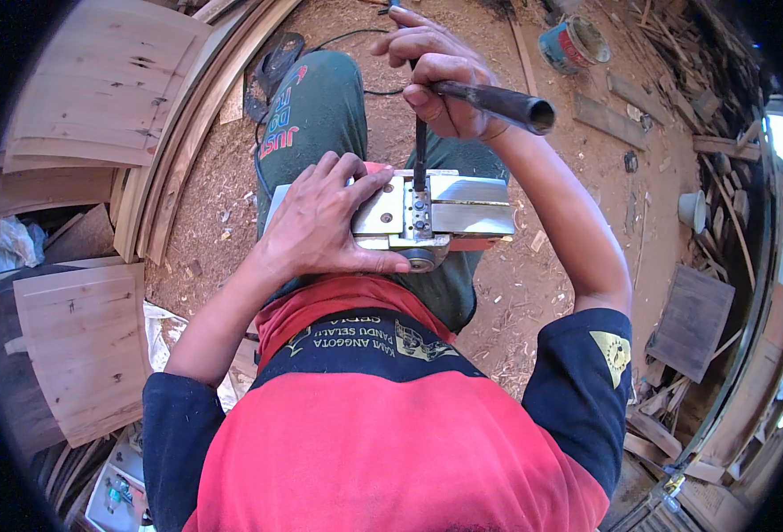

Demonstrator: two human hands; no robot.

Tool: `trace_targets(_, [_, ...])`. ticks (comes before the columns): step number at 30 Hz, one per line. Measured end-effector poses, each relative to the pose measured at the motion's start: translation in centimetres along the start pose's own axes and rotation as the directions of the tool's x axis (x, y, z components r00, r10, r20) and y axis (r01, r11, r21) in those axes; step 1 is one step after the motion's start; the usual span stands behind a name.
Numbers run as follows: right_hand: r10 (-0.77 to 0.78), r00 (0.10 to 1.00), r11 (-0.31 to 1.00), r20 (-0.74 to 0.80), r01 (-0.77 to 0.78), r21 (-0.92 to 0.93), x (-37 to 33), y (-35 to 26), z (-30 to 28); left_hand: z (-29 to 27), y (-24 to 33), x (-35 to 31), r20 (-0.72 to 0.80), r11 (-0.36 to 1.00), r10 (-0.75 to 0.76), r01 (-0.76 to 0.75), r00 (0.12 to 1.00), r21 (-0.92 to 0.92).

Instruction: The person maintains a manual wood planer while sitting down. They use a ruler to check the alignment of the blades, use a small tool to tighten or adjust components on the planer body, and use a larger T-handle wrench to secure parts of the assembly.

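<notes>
A hand-held electric planer point(471, 190) lies across my thighs with its silvery metal sole facing up. My left hand point(320, 217) is closed on its left end, with the thumb along the near edge and the fingers over the sole. In my right hand point(444, 75) is a dark T-handle wrench point(502, 103), gripped near the top, its hollow handle end pointing right. The wrench's shaft runs down to the cutter drum point(420, 213), where a row of small bolts shows between the two sole plates. The tip meets the far end of that row.
Wooden boards point(99, 80) lean and lie along the left. A dark cable point(347, 37) runs over the ground beyond my knees, which is strewn with shavings. A paint bucket point(573, 44) stands at the far right, near scrap wood point(688, 319) and a pale cup point(693, 211).
</notes>
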State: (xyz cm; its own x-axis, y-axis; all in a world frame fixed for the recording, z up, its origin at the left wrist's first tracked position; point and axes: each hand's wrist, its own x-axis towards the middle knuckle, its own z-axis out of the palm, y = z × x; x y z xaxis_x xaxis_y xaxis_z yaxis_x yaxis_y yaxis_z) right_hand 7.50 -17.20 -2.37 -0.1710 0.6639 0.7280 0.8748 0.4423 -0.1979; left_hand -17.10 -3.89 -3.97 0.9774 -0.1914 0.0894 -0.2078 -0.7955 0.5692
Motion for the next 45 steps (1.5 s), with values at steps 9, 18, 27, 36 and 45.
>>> trace_targets(9, [0.033, 0.998, 0.995, -0.056, -0.028, 0.098, 0.3, -0.6, 0.7, 0.1, 0.0, -0.1, -0.007, 1.0, -0.013, 0.013, 1.0, 0.026])
trace_targets(18, [0.121, 0.992, 0.986, 0.033, -0.124, 0.107, 0.7, -0.7, 0.5, 0.2, 0.2, -0.1, -0.012, 1.0, 0.004, -0.004, 1.0, 0.017])
trace_targets(27, [0.038, 0.988, 0.997, 0.149, -0.048, 0.06, 0.3, 0.0, 0.0, 0.4, 0.2, -0.3, -0.008, 0.999, 0.008, -0.008, 1.0, 0.036])
trace_targets(36, [0.106, 0.994, 0.991, 0.021, -0.104, -0.08, -0.5, -1.4, 0.5, 0.2, 0.3, -0.5, 0.004, 0.999, -0.036, 0.037, 0.999, -0.019])
trace_targets(45, [0.179, 0.982, 0.977, 0.056, -0.171, -0.129, 0.1, -1.6, 0.5, 0.3, 0.0, -0.5, 0.004, 1.0, -0.017, 0.016, 1.0, 0.009])
